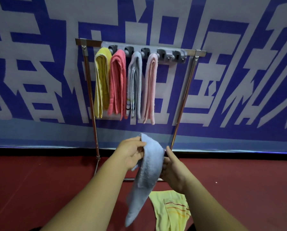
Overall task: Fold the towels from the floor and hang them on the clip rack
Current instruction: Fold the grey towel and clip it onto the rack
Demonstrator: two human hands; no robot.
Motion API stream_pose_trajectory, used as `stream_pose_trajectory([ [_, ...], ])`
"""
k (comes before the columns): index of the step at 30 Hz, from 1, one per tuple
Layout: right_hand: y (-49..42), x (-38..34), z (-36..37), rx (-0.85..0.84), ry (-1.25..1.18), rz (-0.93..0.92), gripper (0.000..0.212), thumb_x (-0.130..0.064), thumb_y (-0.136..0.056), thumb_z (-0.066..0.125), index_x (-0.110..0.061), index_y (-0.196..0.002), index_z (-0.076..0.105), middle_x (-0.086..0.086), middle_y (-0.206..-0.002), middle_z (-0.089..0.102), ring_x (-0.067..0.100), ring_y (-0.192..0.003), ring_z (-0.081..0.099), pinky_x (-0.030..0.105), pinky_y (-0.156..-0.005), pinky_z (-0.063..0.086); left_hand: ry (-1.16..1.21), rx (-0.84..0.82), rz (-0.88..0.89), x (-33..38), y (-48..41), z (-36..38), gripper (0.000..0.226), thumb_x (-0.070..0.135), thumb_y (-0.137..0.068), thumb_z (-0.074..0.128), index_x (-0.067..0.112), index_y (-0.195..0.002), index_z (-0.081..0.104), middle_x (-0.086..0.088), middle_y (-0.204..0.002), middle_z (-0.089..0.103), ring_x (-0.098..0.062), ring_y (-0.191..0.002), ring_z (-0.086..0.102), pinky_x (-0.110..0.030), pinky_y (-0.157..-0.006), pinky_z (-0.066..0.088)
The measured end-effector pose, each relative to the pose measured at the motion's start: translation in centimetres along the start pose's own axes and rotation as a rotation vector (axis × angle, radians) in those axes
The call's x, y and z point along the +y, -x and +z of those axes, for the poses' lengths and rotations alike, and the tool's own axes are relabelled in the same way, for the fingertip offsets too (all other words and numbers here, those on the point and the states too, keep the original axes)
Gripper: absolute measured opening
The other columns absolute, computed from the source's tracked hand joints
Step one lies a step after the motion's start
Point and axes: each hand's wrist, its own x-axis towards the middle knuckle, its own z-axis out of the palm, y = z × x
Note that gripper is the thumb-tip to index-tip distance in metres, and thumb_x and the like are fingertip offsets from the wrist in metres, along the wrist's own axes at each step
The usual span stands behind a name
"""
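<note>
A folded light blue towel (147,170) hangs in front of me, held between both hands. My left hand (131,151) pinches its upper left edge. My right hand (172,167) grips its right side, thumb up along the edge. Ahead stands a metal frame with a grey clip rack (166,53) on its top bar. Several folded towels hang from the clips: yellow (102,82), coral (117,84), pale blue (135,82) and light pink (150,87). The two clips at the right end hold nothing. A pale yellow striped towel (171,209) lies on the floor below my right arm.
The red floor (39,180) stretches to both sides. A blue and white banner (231,72) covers the wall right behind the rack. The frame's legs (96,139) and low crossbar stand on the floor just past my hands.
</note>
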Motion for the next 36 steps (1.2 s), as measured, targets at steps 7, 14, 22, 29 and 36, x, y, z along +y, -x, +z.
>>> stream_pose_trajectory([
  [7,-0.2,-1.5,0.9,-0.072,0.069,-0.229,0.037,-0.025,-0.097,0.072,-0.001,-0.125,0.073,0.026,-0.130,0.071,0.040,-0.123,0.067,0.050,-0.108,0.047,0.091,-0.112,0.101,0.8,1.1,-1.1,0.037,-0.007,-0.105,0.053,0.005,-0.137,0.068,-0.019,-0.126,0.077,-0.031,-0.113,0.076,-0.040,-0.092,0.061],
  [14,1.1,-6.2,2.2,-0.090,-0.082,-0.345,0.031,-0.015,-0.105,0.060,-0.003,-0.132,0.067,0.021,-0.127,0.074,0.036,-0.121,0.070,0.049,-0.107,0.053,0.154,-0.073,0.237,3.6,1.7,0.1,0.037,-0.007,-0.101,0.060,0.008,-0.133,0.070,-0.016,-0.118,0.080,-0.025,-0.098,0.078,-0.039,-0.090,0.061],
  [22,2.1,-7.9,1.0,-0.085,-0.005,-0.267,0.022,-0.009,-0.104,0.061,0.003,-0.116,0.074,0.023,-0.107,0.077,0.028,-0.086,0.074,0.035,-0.073,0.061,0.227,0.001,0.318,5.7,1.8,1.2,0.036,-0.010,-0.100,0.060,0.000,-0.134,0.068,-0.022,-0.125,0.074,-0.027,-0.093,0.075,-0.032,-0.074,0.065],
  [29,3.2,-13.3,1.5,-0.039,0.038,-0.293,0.024,-0.010,-0.106,0.060,0.001,-0.123,0.072,0.024,-0.107,0.076,0.027,-0.086,0.074,0.037,-0.072,0.063,-0.037,0.276,0.102,5.2,1.5,-1.4,0.012,-0.002,-0.092,0.073,0.001,-0.101,0.066,-0.009,-0.075,0.056,-0.017,-0.064,0.053,-0.024,-0.046,0.056],
  [36,6.3,-18.9,3.7,-0.190,0.193,-0.237,0.018,-0.008,-0.103,0.061,0.003,-0.112,0.072,0.025,-0.096,0.075,0.030,-0.078,0.074,0.037,-0.069,0.060,-0.429,-0.150,0.330,9.7,5.6,2.8,0.028,0.023,-0.105,0.059,0.014,-0.124,0.076,-0.012,-0.109,0.077,-0.025,-0.101,0.069,-0.043,-0.098,0.055],
])
